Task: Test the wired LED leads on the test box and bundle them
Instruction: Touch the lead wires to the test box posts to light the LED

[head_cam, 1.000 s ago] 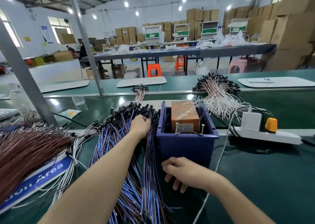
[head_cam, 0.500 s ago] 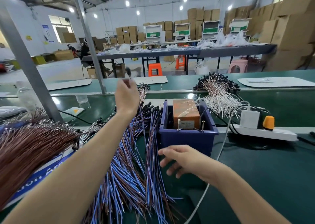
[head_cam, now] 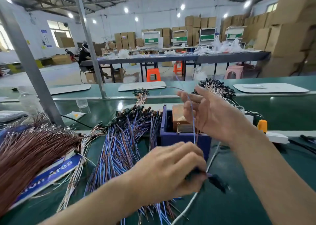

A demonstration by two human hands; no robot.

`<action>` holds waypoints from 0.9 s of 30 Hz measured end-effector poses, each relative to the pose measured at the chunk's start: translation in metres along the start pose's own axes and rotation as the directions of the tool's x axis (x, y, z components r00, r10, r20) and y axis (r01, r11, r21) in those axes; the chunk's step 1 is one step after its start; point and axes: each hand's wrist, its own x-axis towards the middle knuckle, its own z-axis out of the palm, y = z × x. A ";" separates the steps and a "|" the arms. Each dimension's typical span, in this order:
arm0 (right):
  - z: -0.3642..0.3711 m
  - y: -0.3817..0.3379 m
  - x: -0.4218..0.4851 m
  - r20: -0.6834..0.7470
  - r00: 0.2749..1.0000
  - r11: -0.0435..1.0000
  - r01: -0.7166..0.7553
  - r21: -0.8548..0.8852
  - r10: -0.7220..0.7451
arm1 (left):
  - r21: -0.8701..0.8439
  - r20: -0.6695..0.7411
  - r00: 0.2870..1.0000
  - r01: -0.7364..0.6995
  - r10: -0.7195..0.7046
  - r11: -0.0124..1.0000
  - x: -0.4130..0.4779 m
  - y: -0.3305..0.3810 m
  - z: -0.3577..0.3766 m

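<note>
A single blue-and-brown LED lead [head_cam: 192,120] stretches upright in front of the dark blue test box [head_cam: 184,139]. My left hand [head_cam: 169,171] sits low in front of the box and pinches the lead's lower end, where a blurred black tip [head_cam: 218,182] sticks out to the right. Raised over the box, my right hand [head_cam: 212,116] has its fingers spread and nearly straight, and the lead runs across them; its free end curves off to the left above. An orange-brown block [head_cam: 177,115] sits inside the box. A big fan of blue and brown leads [head_cam: 119,147] lies left of the box.
A heap of brown wires [head_cam: 29,151] covers a blue sign [head_cam: 56,171] at the left. White-wired leads [head_cam: 220,89] are piled behind the box. A white power strip [head_cam: 277,136] with an orange plug [head_cam: 262,124] lies to the right. A grey metal post [head_cam: 34,77] rises at the left.
My left hand pulled one lead up out of the pile, then dropped in front of the box with it. My right hand rose from the table to the lead above the box.
</note>
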 end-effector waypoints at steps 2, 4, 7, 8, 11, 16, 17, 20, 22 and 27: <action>-0.007 0.000 -0.005 -0.100 0.994 0.998 0.033 -0.058 -0.039 | 0.011 0.088 0.993 -0.083 0.082 0.996 -0.010 0.011 0.019; -0.013 0.001 -0.012 -0.194 0.975 0.982 0.073 -0.176 -0.107 | 0.026 0.147 0.975 -0.171 0.165 0.985 -0.018 0.022 0.035; -0.021 0.007 -0.027 -0.280 0.946 0.933 0.055 -0.357 -0.163 | 0.000 0.145 0.979 -0.143 0.141 0.990 -0.029 0.028 0.048; -0.023 0.011 -0.032 -0.303 0.937 0.918 0.042 -0.395 -0.173 | -0.100 0.042 0.999 -0.022 0.026 0.995 -0.027 0.025 0.049; -0.028 0.027 -0.045 -0.331 0.920 0.884 0.034 -0.466 -0.210 | -0.535 -0.092 0.772 0.495 -0.629 0.685 -0.002 0.009 0.042; -0.034 0.054 -0.056 -0.352 0.908 0.809 -0.025 -0.587 -0.227 | -0.768 0.140 0.448 0.612 -0.883 0.188 0.043 -0.024 0.049; -0.035 0.060 -0.058 -0.340 0.910 0.790 -0.025 -0.613 -0.235 | -0.783 0.177 0.433 0.606 -0.884 0.140 0.045 -0.026 0.053; -0.035 0.070 -0.063 -0.306 0.918 0.732 -0.028 -0.681 -0.250 | -0.783 0.205 0.406 0.614 -0.891 0.099 0.044 -0.027 0.066; -0.036 0.072 -0.066 -0.315 0.924 0.708 -0.075 -0.702 -0.215 | -0.792 0.204 0.387 0.606 -0.899 0.081 0.042 -0.027 0.071; -0.038 0.062 -0.065 -0.359 0.812 0.566 -0.043 -0.823 -0.460 | -0.823 0.205 0.368 0.567 -0.907 0.044 0.033 -0.028 0.074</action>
